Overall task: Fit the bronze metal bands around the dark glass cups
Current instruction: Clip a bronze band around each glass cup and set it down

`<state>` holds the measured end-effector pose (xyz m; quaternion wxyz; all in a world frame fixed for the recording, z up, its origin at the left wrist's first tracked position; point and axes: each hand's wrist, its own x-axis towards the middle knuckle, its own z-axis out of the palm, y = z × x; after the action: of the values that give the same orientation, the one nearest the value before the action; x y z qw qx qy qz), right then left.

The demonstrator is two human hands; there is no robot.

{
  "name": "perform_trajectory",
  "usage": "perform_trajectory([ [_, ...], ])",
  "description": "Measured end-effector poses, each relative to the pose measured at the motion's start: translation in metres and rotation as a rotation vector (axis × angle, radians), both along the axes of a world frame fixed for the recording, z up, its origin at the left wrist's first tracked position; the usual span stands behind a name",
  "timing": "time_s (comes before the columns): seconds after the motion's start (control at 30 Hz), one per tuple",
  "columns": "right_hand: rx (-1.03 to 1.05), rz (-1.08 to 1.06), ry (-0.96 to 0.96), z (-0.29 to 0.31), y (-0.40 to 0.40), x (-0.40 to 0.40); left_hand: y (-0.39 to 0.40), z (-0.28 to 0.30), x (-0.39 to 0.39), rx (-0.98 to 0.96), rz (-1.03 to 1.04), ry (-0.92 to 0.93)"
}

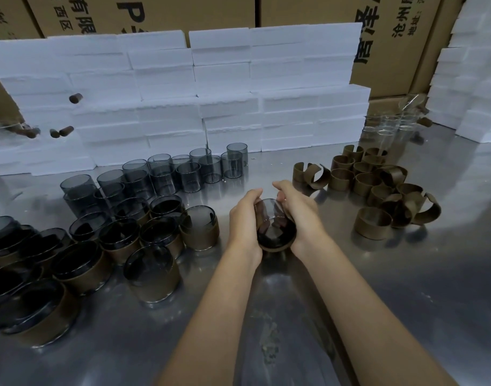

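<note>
Both my hands hold one dark glass cup (272,221) over the middle of the steel table. My left hand (244,218) grips its left side and my right hand (300,210) grips its right side. A bronze band (277,246) sits around the cup's lower end, nearest me. Bare dark cups (183,171) stand in a cluster at the back left. Several cups with bronze bands fitted (152,274) stand at the front left. Loose bronze bands (378,188) lie in a heap at the right.
A wall of white foam blocks (197,93) runs along the back of the steel table (350,302), with cardboard boxes (392,37) behind. Clear glass cups (392,126) stand at the back right. More foam blocks (475,79) are stacked at the far right.
</note>
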<state>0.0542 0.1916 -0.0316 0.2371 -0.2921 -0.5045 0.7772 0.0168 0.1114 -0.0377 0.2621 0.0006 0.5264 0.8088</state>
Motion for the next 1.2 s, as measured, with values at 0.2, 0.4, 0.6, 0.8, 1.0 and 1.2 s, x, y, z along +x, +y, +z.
perform_trajectory([
  [0.2,-0.067,-0.038,0.043,-0.001,-0.005,-0.001,-0.004,0.000,-0.002,-0.042,-0.015,0.077],
  [0.4,-0.060,0.003,0.027,0.001,-0.006,0.001,-0.005,0.003,0.000,-0.025,-0.020,0.054],
  [0.6,-0.052,0.014,0.017,0.002,-0.007,0.003,-0.004,0.000,-0.003,-0.001,-0.045,0.074],
  [0.8,-0.023,-0.058,0.081,0.006,-0.002,0.007,-0.003,0.004,-0.006,-0.106,-0.138,0.184],
  [1.0,0.281,-0.407,0.158,0.015,0.025,0.016,-0.002,0.007,0.009,-0.214,-0.414,0.350],
  [1.2,0.136,-0.165,0.218,0.019,0.024,0.016,-0.003,0.010,0.000,0.218,-0.207,0.072],
])
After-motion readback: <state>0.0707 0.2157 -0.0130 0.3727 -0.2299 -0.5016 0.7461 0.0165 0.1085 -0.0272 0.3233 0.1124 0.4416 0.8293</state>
